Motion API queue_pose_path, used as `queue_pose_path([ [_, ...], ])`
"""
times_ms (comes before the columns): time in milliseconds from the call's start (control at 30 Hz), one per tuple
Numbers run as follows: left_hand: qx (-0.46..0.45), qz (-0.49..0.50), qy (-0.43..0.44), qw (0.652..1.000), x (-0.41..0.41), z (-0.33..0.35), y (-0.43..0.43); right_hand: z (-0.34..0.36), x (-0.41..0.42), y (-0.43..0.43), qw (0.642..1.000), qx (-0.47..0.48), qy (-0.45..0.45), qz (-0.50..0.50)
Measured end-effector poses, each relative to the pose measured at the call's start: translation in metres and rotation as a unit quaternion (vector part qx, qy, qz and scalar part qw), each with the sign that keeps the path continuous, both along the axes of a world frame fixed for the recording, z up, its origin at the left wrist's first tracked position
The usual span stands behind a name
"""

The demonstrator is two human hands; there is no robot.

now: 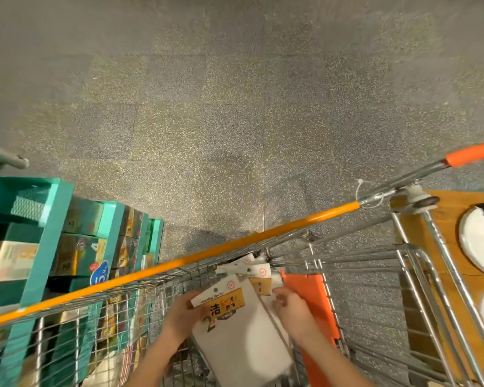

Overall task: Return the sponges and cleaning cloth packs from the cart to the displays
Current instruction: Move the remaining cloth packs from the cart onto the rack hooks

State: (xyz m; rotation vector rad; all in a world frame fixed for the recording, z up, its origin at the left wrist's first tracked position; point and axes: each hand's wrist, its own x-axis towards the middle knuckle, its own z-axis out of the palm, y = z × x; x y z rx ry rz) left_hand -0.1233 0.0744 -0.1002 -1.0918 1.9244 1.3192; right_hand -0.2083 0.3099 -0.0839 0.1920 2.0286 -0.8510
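Note:
Both my hands reach down into the wire shopping cart [347,263]. My left hand [183,317] holds a white cleaning cloth pack [243,339] by its left edge; the pack has a yellow label and a white header card. My right hand [294,311] has its fingers curled on the right side of the stacked packs, at the edge of a second cloth pack [259,283] lying behind the first. More white header cards [252,265] stick up near the cart's far end. No sponges can be made out.
The cart's orange handle bar [179,266] crosses the view diagonally, and an orange flap [308,291] stands inside the cart on the right. A teal shelf unit [48,247] with boxed goods stands to the left. A wooden display [453,219] with white items is on the right. Speckled grey floor [235,107] lies ahead.

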Motion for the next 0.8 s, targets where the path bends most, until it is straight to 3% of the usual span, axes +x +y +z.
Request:
queue_pose_path([
  [267,-0.003,0.079,0.038,0.996,0.023,0.01,-0.036,-0.045,-0.03,-0.033,0.975,0.09,0.087,0.185],
  [433,0.01,0.083,0.043,0.996,0.032,0.002,-0.042,-0.064,-0.028,-0.038,0.944,0.122,0.094,0.291],
  [600,0.022,0.086,0.047,0.995,0.032,0.004,-0.042,-0.072,-0.031,-0.041,0.936,0.147,0.084,0.31],
  [800,0.055,0.136,0.03,0.989,0.039,0.009,-0.053,-0.055,-0.018,-0.035,0.914,0.194,0.193,0.301],
])
